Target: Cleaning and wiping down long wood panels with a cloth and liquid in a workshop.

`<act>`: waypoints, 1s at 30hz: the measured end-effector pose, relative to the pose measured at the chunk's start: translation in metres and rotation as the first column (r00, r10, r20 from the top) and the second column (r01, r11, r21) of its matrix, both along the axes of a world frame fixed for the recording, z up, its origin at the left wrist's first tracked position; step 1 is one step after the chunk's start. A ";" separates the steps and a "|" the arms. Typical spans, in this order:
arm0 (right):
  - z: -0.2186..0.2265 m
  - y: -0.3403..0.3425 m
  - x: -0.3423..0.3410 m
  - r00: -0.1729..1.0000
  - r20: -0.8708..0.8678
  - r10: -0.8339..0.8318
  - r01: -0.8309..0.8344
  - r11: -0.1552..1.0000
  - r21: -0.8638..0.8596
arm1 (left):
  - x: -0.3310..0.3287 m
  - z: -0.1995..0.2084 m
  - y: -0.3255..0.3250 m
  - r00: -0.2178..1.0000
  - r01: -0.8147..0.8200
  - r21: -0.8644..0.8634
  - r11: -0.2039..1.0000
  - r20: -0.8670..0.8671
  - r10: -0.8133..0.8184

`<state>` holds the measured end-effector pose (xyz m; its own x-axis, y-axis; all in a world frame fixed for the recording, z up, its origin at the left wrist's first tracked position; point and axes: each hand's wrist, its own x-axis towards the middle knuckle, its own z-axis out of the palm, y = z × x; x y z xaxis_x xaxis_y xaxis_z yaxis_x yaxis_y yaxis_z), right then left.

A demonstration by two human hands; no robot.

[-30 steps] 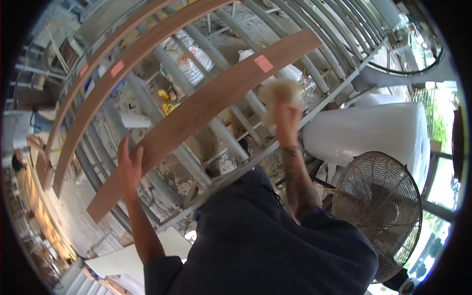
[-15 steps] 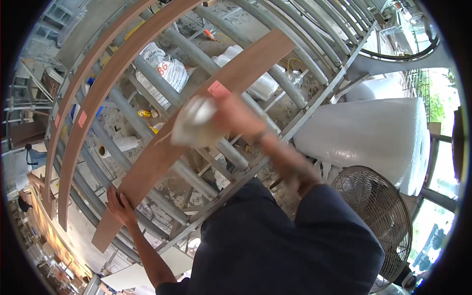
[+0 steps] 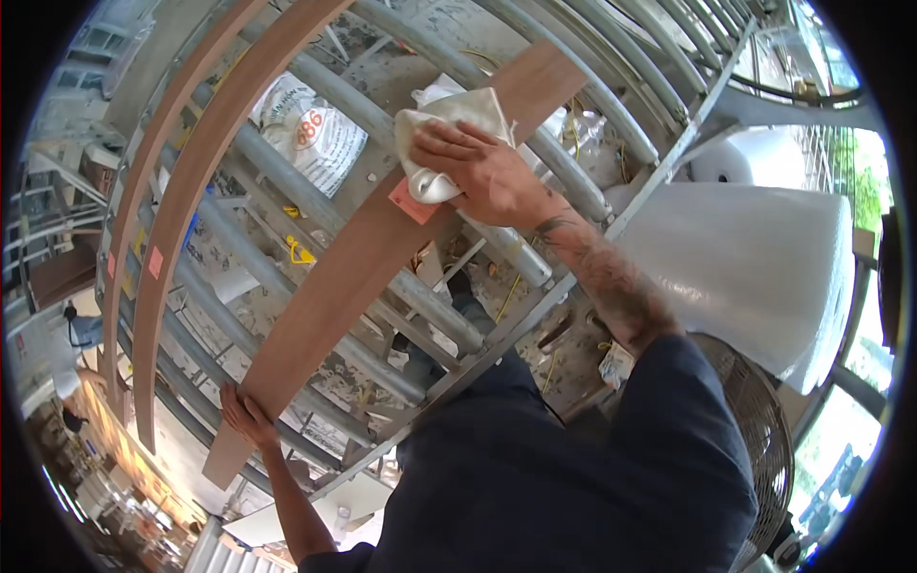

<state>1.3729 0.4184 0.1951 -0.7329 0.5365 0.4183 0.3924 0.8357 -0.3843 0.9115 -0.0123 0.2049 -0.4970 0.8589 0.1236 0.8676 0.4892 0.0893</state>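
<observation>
A long brown wooden board (image 3: 353, 267) lies across a rack of grey metal pipes (image 3: 449, 315). My right hand (image 3: 478, 167) presses a crumpled white cloth (image 3: 444, 134) onto the board's upper half, beside a small pink sticker (image 3: 413, 202). My left hand (image 3: 246, 415) holds the board's near edge close to its lower end, fingers curled over it.
Two more brown boards (image 3: 181, 181) lie on the rack to the left. A large roll of bubble wrap (image 3: 755, 258) stands at the right, with a cage fan (image 3: 759, 449) below it. A white printed sack (image 3: 310, 129) lies under the pipes. A cluttered workshop floor shows at the lower left.
My right hand has slid the cloth along the board, down toward the middle and back up past the pink sticker. My left hand has stayed on the board's lower end.
</observation>
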 end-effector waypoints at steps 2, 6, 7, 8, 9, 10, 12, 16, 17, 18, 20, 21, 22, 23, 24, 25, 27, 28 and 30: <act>0.009 0.033 0.023 0.989 0.042 -0.138 0.137 0.990 0.028 | -0.005 -0.008 -0.002 0.999 0.040 0.057 0.998 -0.033 -0.038; -0.034 0.114 0.099 0.788 0.215 -0.576 0.509 0.807 0.299 | 0.000 -0.002 0.024 0.998 0.064 0.058 0.996 0.019 -0.065; -0.018 0.089 0.065 0.858 0.097 -0.504 0.475 0.851 0.222 | -0.004 -0.003 0.018 0.998 0.062 0.056 0.996 0.010 -0.063; -0.014 0.062 0.043 0.923 0.051 -0.381 0.383 0.923 -0.027 | -0.002 -0.007 0.013 0.998 0.059 0.056 0.997 0.002 -0.059; -0.013 0.038 0.034 0.973 0.072 -0.218 0.202 0.962 0.181 | -0.001 -0.007 0.013 0.998 0.052 0.053 0.997 -0.020 -0.051; 0.001 0.016 0.021 0.992 0.056 -0.113 0.108 0.991 0.079 | 0.002 -0.006 0.011 0.999 0.036 0.050 0.998 -0.019 -0.035; 0.003 0.037 0.037 0.981 0.031 -0.190 0.192 0.977 -0.088 | 0.004 -0.001 0.012 1.000 -0.008 0.003 1.000 -0.003 0.008; -0.013 0.083 0.093 0.772 0.027 -0.635 0.597 0.739 0.312 | 0.003 -0.001 0.027 1.000 -0.008 -0.004 1.000 0.009 0.008; -0.005 0.062 0.072 0.779 0.022 -0.627 0.610 0.764 0.210 | 0.000 -0.004 0.025 1.000 -0.013 -0.014 1.000 0.003 0.013; -0.016 0.046 0.065 0.858 -0.035 -0.512 0.512 0.859 -0.008 | 0.002 -0.008 0.025 1.000 -0.007 -0.024 1.000 0.008 0.007; -0.004 -0.003 0.032 0.992 -0.043 -0.119 0.102 0.953 -0.286 | 0.001 -0.007 0.012 1.000 -0.012 -0.022 1.000 -0.003 0.012; 0.012 -0.026 0.023 0.997 0.044 0.056 -0.051 0.992 -0.115 | -0.002 -0.005 0.006 1.000 -0.011 -0.015 1.000 -0.023 0.011; 0.009 -0.027 0.033 1.000 -0.021 -0.021 0.017 0.984 -0.178 | -0.003 -0.003 0.004 1.000 -0.002 0.004 1.000 -0.010 0.002; 0.000 -0.016 0.048 0.991 -0.087 -0.097 0.074 0.968 -0.238 | -0.003 -0.003 0.008 1.000 0.006 0.005 1.000 -0.005 -0.006; -0.003 0.007 0.076 0.970 0.035 -0.242 0.244 0.960 -0.135 | -0.003 -0.004 0.013 1.000 0.011 0.003 1.000 -0.005 -0.011; -0.011 0.029 0.109 0.905 -0.012 -0.425 0.418 0.895 -0.158 | -0.002 -0.005 0.016 1.000 0.020 -0.002 1.000 -0.004 -0.020; -0.002 0.027 0.109 0.781 0.060 -0.621 0.624 0.781 -0.039 | -0.005 -0.006 0.012 0.999 0.032 -0.018 0.999 -0.002 -0.032; -0.005 0.009 0.093 0.807 -0.016 -0.590 0.568 0.784 -0.248 | -0.006 -0.009 0.012 1.000 0.028 -0.019 0.999 -0.013 -0.029; -0.017 -0.030 0.076 0.957 0.058 -0.284 0.290 0.929 -0.231 | -0.006 -0.011 0.012 0.999 0.040 -0.019 0.999 -0.016 -0.040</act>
<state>1.4488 0.3884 0.1780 -0.5413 0.8059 0.2398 0.6133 0.5735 -0.5431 0.9053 -0.0004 0.1938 -0.4604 0.8802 0.1154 0.8877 0.4557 0.0660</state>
